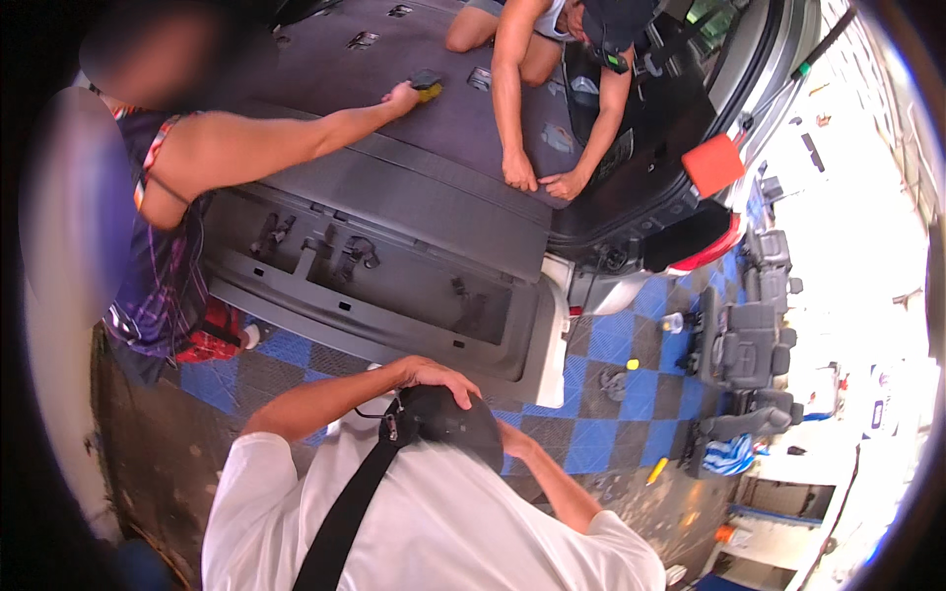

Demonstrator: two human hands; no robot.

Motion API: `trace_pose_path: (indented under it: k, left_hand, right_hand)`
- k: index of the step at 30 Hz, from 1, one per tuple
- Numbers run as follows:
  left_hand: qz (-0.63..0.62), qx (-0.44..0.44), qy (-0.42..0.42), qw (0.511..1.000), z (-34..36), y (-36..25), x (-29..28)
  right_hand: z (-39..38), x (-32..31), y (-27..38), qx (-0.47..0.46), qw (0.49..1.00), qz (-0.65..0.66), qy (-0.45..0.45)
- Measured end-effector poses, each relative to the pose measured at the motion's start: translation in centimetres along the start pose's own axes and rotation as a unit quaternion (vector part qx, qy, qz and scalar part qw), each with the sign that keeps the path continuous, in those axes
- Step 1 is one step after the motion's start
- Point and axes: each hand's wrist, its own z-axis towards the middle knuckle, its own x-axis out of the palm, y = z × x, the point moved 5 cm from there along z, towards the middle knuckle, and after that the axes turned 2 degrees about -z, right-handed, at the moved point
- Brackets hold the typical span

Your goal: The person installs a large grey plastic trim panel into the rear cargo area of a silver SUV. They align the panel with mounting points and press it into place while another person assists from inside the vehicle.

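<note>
My left hand (439,378) is at my waist, its fingers curled over the far edge of a dark, rounded thing (451,426) whose kind I cannot make out. On the other side of it is my right hand (512,439), its fingers hidden. A black lanyard (347,512) with a metal clip hangs down my white shirt, beside the dark thing. Beyond my hands lies a car's open rear, with a grey sill (389,340) and an uncovered storage well (409,286) that holds dark fittings.
At left, a co-worker reaches over the grey cargo floor (325,84) with a black-and-yellow brush-like tool (427,87). Another co-worker kneels inside, both hands (537,182) at the floor's edge. Removed car seats (749,345) stand right on blue-and-black tiles (601,340), near a white shelf (778,532).
</note>
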Motion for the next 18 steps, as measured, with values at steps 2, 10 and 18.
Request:
trace_pose_path:
  k: [2, 10, 18]
  left_hand:
    - [-0.054, 0.08, 0.129, 0.987, 1.9, -2.5, 1.7]
    - [0.082, 0.085, 0.161, 0.98, 8.0, -6.1, 5.5]
    - [0.083, -0.044, 0.109, 0.99, 5.4, -1.1, 3.9]
  right_hand:
    - [-0.5, -0.4, -2.1, 0.01, 0.999, -0.002, -0.036]
    - [-2.0, -0.8, -4.1, 0.05, 0.989, -0.048, -0.127]
    - [-1.0, -1.3, -2.8, 0.053, 0.983, -0.083, -0.154]
